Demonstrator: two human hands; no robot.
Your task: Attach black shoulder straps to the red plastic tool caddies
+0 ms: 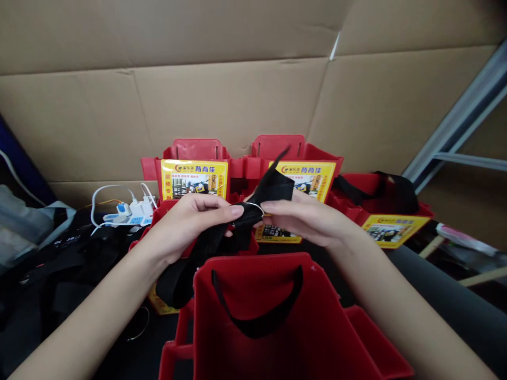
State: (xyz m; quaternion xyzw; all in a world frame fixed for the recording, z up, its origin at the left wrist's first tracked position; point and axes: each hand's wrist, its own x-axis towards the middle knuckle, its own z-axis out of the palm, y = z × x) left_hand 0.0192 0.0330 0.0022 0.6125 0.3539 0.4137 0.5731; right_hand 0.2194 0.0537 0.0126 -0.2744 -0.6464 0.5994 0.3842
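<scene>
My left hand (206,214) pinches a black webbing strap (202,253) between thumb and fingers. From the other side my right hand (297,211) grips the same strap close to a thin metal ring (257,207), which the strap passes through. A free end of the strap sticks up beyond my right fingers. Below both hands stands a red plastic bin (257,264) with its open top toward me. A loop of black strap hangs inside it from slots in its far wall. My right fingertips are partly hidden behind the strap.
More red bins (277,145) with yellow labels (196,177) stand behind, against a cardboard wall (222,105). White chargers and cables (137,208) lie on a power strip at left. Black straps (67,295) are heaped at far left. A metal frame (455,121) rises at right.
</scene>
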